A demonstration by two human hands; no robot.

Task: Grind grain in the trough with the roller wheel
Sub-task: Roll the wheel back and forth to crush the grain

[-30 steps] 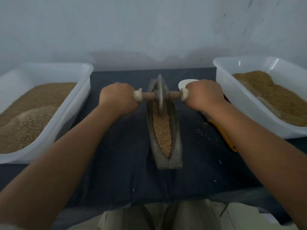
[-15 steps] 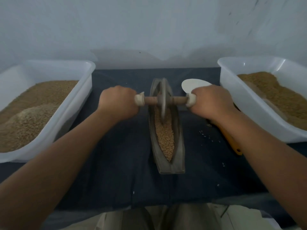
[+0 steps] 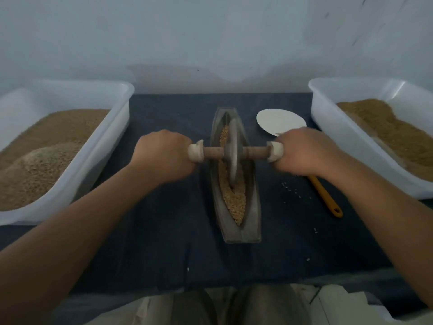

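Mid-grind: left hand point(image 3: 164, 157) and right hand point(image 3: 304, 152) fisted round axle handles, roller wheel point(image 3: 232, 152) mid-trough point(image 3: 251, 207) in grain point(image 3: 235, 202). Next: steady roll toward near end.

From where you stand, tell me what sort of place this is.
Probably a grain-grinding station: a boat-shaped trough with a roller wheel sits on a dark cloth between a left tub and a right tub heaped with grain, before a bare wall.

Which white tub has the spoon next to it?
The right tub: the orange-handled spoon lies beside it. The left tub is on the other side of the trough.
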